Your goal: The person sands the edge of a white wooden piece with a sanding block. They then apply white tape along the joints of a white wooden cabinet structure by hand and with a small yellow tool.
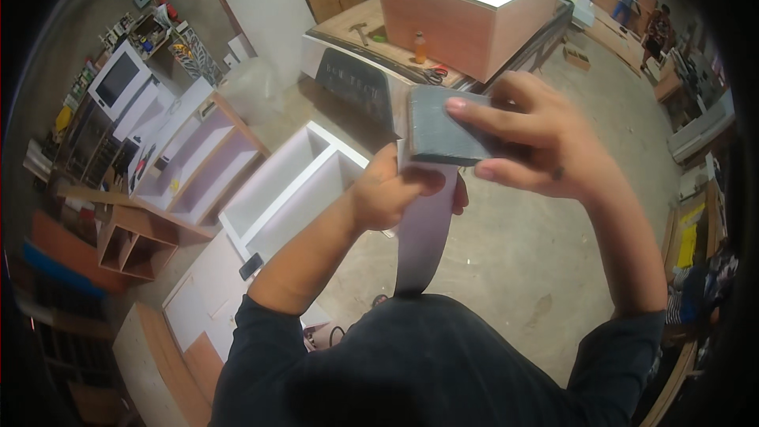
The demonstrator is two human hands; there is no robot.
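Note:
My right hand (pixel 545 138) grips a grey rectangular block (pixel 447 126) that looks like a sanding block, its fingers along the face and the thumb at the lower edge. Below and behind it, my left hand (pixel 387 190) is closed around a long, pale lavender-white strip (pixel 427 241). The strip runs down toward my body, its lower end against my dark shirt. The block covers the strip's upper end, so whether the two touch there cannot be made out.
Ahead, a large open wooden box (pixel 451 32) stands on a workbench with a hammer (pixel 360 32), an orange bottle (pixel 421 47) and scissors (pixel 435 75). A white cabinet frame (pixel 288 178) lies to the left, a shelf unit (pixel 198 154) beyond it. People are at the far right.

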